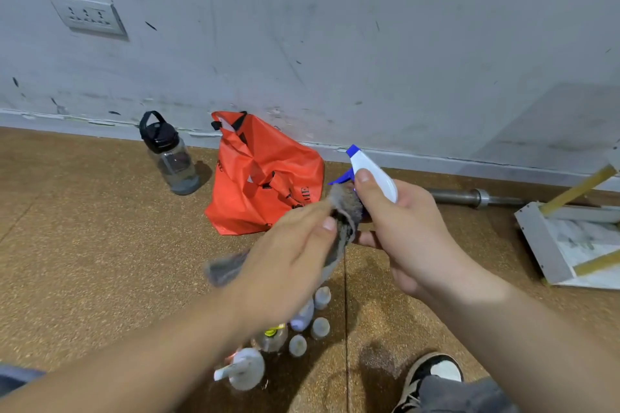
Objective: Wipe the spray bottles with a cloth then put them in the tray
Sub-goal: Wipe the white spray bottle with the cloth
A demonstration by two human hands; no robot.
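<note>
Centrally, a spray bottle [372, 174] is held above the floor [84, 245] by the right hand [409, 231]. The fingers are curled around it and the thumb is laid on its white sprayer head. The blue nozzle is pointed up and away towards the wall, and the blue trigger is turned to the left. The body of the bottle is hidden behind the hand and cannot be described.

A grey cloth [345, 211] is pinched between the thumb and fingers of the left hand [288, 261] and is pressed against the bottle just under the trigger. The rest of the cloth is draped below and behind that hand, blurred.

Under the left forearm, a cluster of small bottles [320, 327] is seen standing close together on the floor, with a larger pump bottle [245, 369] nearest the camera. All are out of focus.

A pale tray [536, 241] with a marbled bottom is seen on the floor at the right, partly cut off by the edge of the view, well apart from the held bottle. Yellow bars are seen across it.

Against the wall, an orange bag [261, 178] is slumped on the floor, and a dark-capped water bottle [171, 154] is stood upright just to its left. A metal bar [469, 196] is laid along the skirting behind the right hand. A black-and-white shoe [429, 375] is planted at the bottom right.
</note>
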